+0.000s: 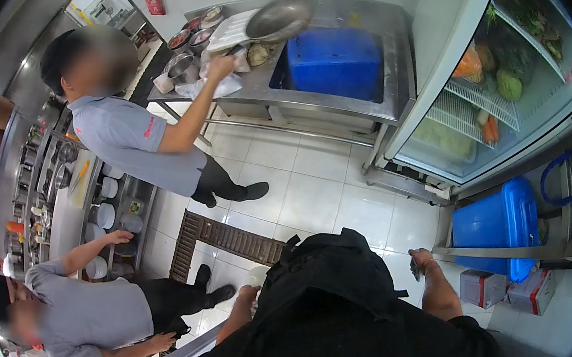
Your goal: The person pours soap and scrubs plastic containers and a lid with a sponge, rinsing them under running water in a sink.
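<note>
At the left side of my black clothing, my left hand is closed around a whitish round-edged thing, partly hidden behind the black fabric; its kind is unclear. My right hand hangs out to the right above the tiled floor. Its fingers are closed on a small dark grey-green thing, too small to name. Close to that hand stands a metal rack bearing a blue lidded bin.
Ahead is a steel sink counter with a blue tub, a metal bowl and small pots. A glass-door fridge with vegetables stands right of it. Two people in grey shirts stand left. A drain grate crosses the floor; boxes sit right.
</note>
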Motion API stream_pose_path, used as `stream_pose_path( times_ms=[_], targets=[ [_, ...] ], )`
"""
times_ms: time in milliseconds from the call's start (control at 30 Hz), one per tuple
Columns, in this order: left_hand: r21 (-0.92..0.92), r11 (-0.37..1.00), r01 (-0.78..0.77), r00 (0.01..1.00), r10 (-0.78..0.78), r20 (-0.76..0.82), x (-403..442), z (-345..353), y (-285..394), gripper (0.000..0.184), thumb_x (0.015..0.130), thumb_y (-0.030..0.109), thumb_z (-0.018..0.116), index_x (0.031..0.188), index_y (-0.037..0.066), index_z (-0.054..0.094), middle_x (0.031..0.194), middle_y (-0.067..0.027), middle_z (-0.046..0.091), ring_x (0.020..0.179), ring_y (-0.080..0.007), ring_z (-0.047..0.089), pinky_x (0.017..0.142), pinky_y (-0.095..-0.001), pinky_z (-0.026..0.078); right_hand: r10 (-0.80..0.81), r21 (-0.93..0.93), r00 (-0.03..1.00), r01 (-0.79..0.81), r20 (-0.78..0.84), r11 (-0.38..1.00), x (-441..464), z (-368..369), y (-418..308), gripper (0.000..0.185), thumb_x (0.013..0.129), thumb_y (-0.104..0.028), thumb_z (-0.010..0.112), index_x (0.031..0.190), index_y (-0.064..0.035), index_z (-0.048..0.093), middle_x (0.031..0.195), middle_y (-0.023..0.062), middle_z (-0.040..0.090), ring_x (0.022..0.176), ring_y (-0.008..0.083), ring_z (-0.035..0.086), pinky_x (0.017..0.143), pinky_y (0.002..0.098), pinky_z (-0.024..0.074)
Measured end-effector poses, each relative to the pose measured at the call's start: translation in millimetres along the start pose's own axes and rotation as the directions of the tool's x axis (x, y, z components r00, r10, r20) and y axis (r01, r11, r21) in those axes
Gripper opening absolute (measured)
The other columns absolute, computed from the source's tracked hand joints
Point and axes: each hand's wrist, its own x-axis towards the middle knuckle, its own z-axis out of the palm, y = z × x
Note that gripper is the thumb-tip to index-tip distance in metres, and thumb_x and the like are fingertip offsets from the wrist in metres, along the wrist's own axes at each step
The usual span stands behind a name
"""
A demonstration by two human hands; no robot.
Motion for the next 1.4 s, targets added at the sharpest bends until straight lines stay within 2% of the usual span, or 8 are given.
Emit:
stream_pose_path(
  times_ms=[67,167,367,567,700,900,1167,1400],
  targets=[
    [0.115,0.993,-0.034,0.999,0.034,0.002,9.8,-4.5,-2.9,0.064,0.098,0.05,0.063,0.13,-0.006,0.065,0.129,-0.0239,0.069,0.121,-0.0398,0.066,0.102,-0.0456,0.051,-0.019,-0.017,0.999,0.018,-0.041,1.0,-0.3,3.7,0.3,0.038,0.094,-0.032,0.067,0.102,0.0049,0.062,0.075,0.0169,0.065,0.059,0.0309,0.064,0.053,0.0489,0.0537],
    [-0.198,0.976,-0.094,0.978,0.054,-0.2,3.4,-2.0,-8.5,0.064,0.097,0.049,0.064,0.127,-0.007,0.067,0.131,-0.0282,0.067,0.122,-0.0417,0.065,0.103,-0.0468,0.051,-0.022,-0.029,0.999,0.021,-0.047,0.999,8.5,10.4,8.0,0.038,0.094,-0.033,0.067,0.1,0.0048,0.062,0.077,0.0173,0.066,0.059,0.0308,0.065,0.054,0.0491,0.0543],
    [-0.303,0.783,-0.544,0.793,0.361,-0.491,54.5,-41.4,-18.2,0.05,0.095,0.041,0.067,0.103,-0.008,0.072,0.101,-0.0307,0.073,0.099,-0.0474,0.071,0.084,-0.052,0.053,0.03,-0.082,1.0,-0.029,0.0,0.996,-14.9,44.9,-9.4,0.041,0.097,-0.032,0.068,0.109,0.0071,0.06,0.08,0.0172,0.066,0.062,0.0303,0.066,0.055,0.0472,0.0562],
    [-0.22,0.79,-0.572,0.671,0.296,-0.68,2.1,-118.3,74.2,0.041,0.101,0.038,0.066,0.097,-0.003,0.066,0.088,-0.0245,0.071,0.085,-0.0417,0.07,0.076,-0.0499,0.052,0.114,-0.004,0.993,-0.114,0.015,0.993,-34.4,75.8,-5.9,0.036,0.098,-0.029,0.069,0.106,0.0048,0.06,0.084,0.0186,0.066,0.064,0.0306,0.067,0.054,0.0478,0.0561],
    [-0.189,0.66,-0.727,0.518,0.345,-0.783,-15.6,-169.9,136.5,0.038,0.103,0.035,0.065,0.096,-0.002,0.063,0.086,-0.0236,0.069,0.081,-0.0385,0.07,0.073,-0.0482,0.052,-0.008,-0.392,0.999,0.028,0.053,0.92,-17.3,71.3,1.1,0.045,0.103,-0.038,0.058,0.091,0.0044,0.068,0.076,0.0178,0.069,0.063,0.0313,0.068,0.065,0.0494,0.0569],
    [-0.162,0.69,-0.705,0.485,0.303,-0.821,-15.5,-212.5,201.6,0.038,0.102,0.036,0.067,0.095,-0.001,0.061,0.081,-0.0212,0.065,0.075,-0.035,0.065,0.07,-0.0469,0.05,-0.142,-0.513,0.97,0.225,0.197,0.829,62.9,54.8,-29.9,0.043,0.101,-0.038,0.061,0.094,0.0029,0.069,0.076,0.0156,0.069,0.064,0.0314,0.066,0.067,0.0471,0.0548],
    [-0.296,0.843,-0.45,0.717,0.143,-0.682,-23.0,-202.8,246.4,0.042,0.097,0.042,0.072,0.101,0.0,0.066,0.094,-0.0263,0.072,0.088,-0.043,0.071,0.078,-0.0497,0.054,-0.108,-0.034,0.986,0.114,0.128,0.993,136.6,44.5,-198.4,0.037,0.099,-0.037,0.066,0.102,-0.0003,0.063,0.076,0.0104,0.065,0.061,0.0233,0.062,0.057,0.0425,0.0518],
    [-0.25,0.898,-0.362,0.651,0.052,-0.757,-39.4,-204.1,286.3,0.04,0.099,0.04,0.07,0.109,0.002,0.066,0.098,-0.0266,0.073,0.094,-0.0451,0.072,0.08,-0.0507,0.055,-0.091,0.024,0.977,0.088,0.193,0.996,175.6,9.8,-269.4,0.033,0.099,-0.036,0.067,0.095,-0.0047,0.06,0.071,0.008,0.061,0.054,0.021,0.059,0.05,0.039,0.0491]
  ],
)
